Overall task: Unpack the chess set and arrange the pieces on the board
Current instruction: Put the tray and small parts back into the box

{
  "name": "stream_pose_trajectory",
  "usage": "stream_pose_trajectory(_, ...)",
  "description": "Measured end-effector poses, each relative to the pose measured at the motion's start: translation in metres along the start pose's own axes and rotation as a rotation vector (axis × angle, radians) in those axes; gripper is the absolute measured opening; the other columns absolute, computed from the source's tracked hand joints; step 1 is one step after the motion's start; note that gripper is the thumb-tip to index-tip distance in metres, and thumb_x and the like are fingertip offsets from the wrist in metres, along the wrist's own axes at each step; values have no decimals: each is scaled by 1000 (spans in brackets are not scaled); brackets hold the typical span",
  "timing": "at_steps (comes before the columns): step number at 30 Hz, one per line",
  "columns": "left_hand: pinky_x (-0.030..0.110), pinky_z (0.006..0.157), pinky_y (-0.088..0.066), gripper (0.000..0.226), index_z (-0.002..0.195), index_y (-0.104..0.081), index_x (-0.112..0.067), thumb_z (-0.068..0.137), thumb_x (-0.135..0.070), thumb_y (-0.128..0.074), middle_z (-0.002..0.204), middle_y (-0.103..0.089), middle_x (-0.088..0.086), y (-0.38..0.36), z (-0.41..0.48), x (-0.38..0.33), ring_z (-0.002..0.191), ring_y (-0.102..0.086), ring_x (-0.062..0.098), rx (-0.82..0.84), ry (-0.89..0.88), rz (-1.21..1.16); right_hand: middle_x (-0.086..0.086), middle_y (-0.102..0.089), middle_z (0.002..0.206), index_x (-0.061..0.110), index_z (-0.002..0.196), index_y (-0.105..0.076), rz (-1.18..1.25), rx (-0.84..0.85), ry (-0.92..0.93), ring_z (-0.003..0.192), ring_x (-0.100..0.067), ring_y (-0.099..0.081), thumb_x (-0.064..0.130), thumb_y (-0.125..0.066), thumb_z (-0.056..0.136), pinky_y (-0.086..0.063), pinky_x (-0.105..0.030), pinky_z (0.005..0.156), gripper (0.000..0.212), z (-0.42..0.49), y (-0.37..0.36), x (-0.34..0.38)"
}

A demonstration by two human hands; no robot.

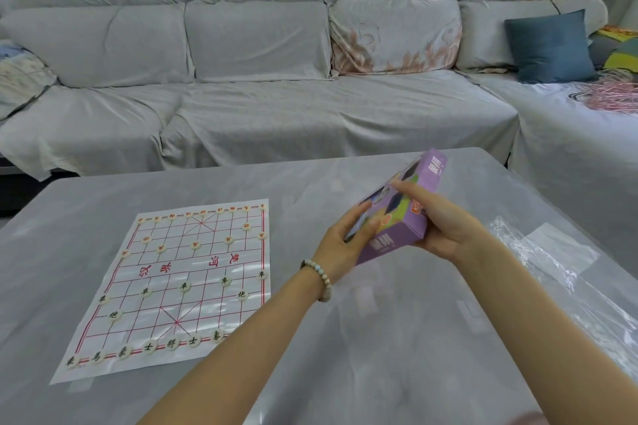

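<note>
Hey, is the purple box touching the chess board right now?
Apart. The head view shows the purple box held up by the left hand and right hand, off to the right of the board, with bare table between them.

**Board [203,304], left part of the table [345,338].** Red characters 楚河 and 汉界 run across the middle band, upside down to the viewer.

**Black-lettered pieces [171,343].** Along the board's near edge, left to right, they read 車, 馬, 象, 士, 將, 士, 象. The next rank holds two 炮. The rank nearest the band holds five 卒.

**Red-lettered pieces [195,245], far half.** The marks are too small to read.

**Purple box [400,231].** It carries white characters, blurred and illegible.
</note>
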State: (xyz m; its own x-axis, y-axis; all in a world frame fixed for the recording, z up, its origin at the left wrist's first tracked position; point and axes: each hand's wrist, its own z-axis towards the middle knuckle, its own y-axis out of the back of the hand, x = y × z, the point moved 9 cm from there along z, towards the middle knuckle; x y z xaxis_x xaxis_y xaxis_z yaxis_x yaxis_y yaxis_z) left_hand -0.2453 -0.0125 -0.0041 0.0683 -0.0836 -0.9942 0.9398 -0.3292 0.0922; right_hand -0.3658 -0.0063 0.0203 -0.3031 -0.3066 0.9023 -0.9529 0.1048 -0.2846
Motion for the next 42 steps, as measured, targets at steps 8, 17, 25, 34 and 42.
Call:
stream_pose_trajectory(8, 41, 109, -29, 94, 141, -29, -26, 66, -81, -40, 143, -36, -2, 36, -5, 71, 133, -31, 21, -116, 174, 599, -14, -68, 101, 13, 118, -56, -314, -306, 112, 67, -16, -66, 26, -65, 86, -54, -23, 54, 36, 34, 98, -33)
stream_pose_trajectory(17, 36, 114, -15, 91, 147, -9, -22, 78, -60, -53, 156, 0, -4, 56, -4, 108, 143, 6, 17, -52, 168, 901, 1, -36, 136, 20, 142, -35, -1008, -53, 270, 132, -17, -34, 33, -62, 87, -29, -17, 98, 62, 51, 73, -74)
stream_pose_trajectory(25, 37, 115, -19, 96, 147, -1, -18, 78, -52, -59, 156, 6, -3, 59, 54, 119, 143, -6, 18, -158, 234, 627, 7, 12, 157, 46, 145, -1, -1681, 78, 199, 143, -15, 16, 68, -6, 87, 3, -41, 116, 62, 109, 84, -80)
stream_pose_trajectory(34, 34, 114, -16, 89, 146, 7, -14, 87, -51, -48, 155, 11, 6, -22, 191, 121, 142, -9, 24, -131, 164, 680, 7, 19, 155, 50, 143, -1, -1632, -106, -29, 144, -23, 15, 55, -22, 96, 3, -49, 114, 52, 210, 195, -13)
stream_pose_trajectory(42, 38, 114, -20, 86, 147, 6, -12, 89, -54, -42, 155, 10, 10, -104, 286, 128, 140, -15, 30, -64, 123, 772, 7, 9, 157, 51, 142, -4, -1579, -234, -39, 144, -23, 11, 53, -25, 96, -1, -50, 115, 51, 253, 298, 31)
